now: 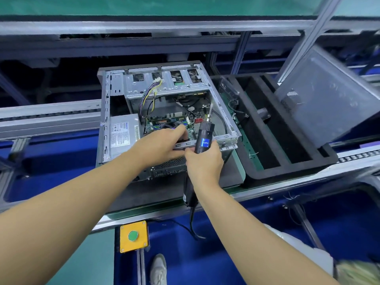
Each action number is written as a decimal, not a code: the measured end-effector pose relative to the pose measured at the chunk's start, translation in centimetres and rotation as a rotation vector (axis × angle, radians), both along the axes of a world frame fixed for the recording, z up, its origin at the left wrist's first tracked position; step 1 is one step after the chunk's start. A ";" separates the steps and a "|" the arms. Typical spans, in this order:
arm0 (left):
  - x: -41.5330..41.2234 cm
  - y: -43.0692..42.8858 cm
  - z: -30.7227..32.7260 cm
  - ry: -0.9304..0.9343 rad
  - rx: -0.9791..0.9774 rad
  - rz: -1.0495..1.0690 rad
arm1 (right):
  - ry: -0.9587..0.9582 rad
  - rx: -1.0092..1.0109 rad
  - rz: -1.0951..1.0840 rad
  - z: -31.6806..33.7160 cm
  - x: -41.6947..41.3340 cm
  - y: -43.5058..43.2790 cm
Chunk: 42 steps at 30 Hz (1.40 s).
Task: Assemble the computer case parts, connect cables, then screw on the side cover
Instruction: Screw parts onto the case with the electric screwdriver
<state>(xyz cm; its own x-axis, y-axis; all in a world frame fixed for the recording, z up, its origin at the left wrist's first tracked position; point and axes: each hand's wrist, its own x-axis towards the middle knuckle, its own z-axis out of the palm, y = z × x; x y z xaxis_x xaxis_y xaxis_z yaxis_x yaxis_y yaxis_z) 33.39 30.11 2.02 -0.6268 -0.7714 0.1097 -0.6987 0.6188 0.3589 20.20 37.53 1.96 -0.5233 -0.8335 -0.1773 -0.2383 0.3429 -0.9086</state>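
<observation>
An open grey computer case (107,112) lies on its side on the conveyor, showing the motherboard (164,120), a silver power supply (123,134) at the left and a bundle of coloured cables (147,99). My left hand (162,145) rests on the case's near rail, fingers reaching in over the motherboard. My right hand (203,161) grips a black electric screwdriver (203,136), whose bit points into the case near the right wall. The grey side cover (333,99) leans tilted at the right, wrapped in plastic film.
A black foam tray (287,173) with long slots sits right of the case; a clear plastic part lies at its far end. A yellow box with a green button (133,236) hangs below the conveyor edge. Aluminium frame rails run behind. A shoe shows on the blue floor.
</observation>
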 end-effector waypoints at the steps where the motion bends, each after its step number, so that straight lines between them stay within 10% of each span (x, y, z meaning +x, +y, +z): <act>1: 0.1 -0.1 0.0 0.022 0.025 0.008 | -0.043 0.009 -0.002 -0.1 -0.3 0.2; 30: 2.0 -1.2 1.5 0.765 0.549 0.253 | -0.303 -0.089 0.243 3.7 -1.3 -3.7; 42: 2.5 -2.6 1.2 1.493 0.796 0.392 | -0.269 0.119 0.669 2.8 -0.8 1.3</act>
